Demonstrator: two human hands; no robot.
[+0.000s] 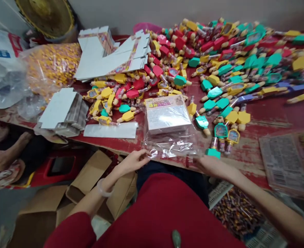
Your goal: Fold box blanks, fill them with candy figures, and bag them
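A white box with a printed pink-and-purple top edge [167, 115] lies inside a clear plastic bag [174, 146] at the front edge of the red table. The bag's loose end faces me. My left hand [136, 160] pinches the bag's near left corner between thumb and fingers. At the near right corner, my right hand [208, 164] is closed, its fingertips blurred against the plastic. Green and yellow toy pieces [221, 131] lie just right of the bag.
Colourful toys [219, 65] heap across the red table [260, 119]. Flat white cartons [61, 108] and a bag of yellow pieces [53, 63] stand left. Packaged sheets [283, 162] lie right. Below are cardboard boxes [43, 203] and a crate [220, 193]. Another person's arms [9, 151] show far left.
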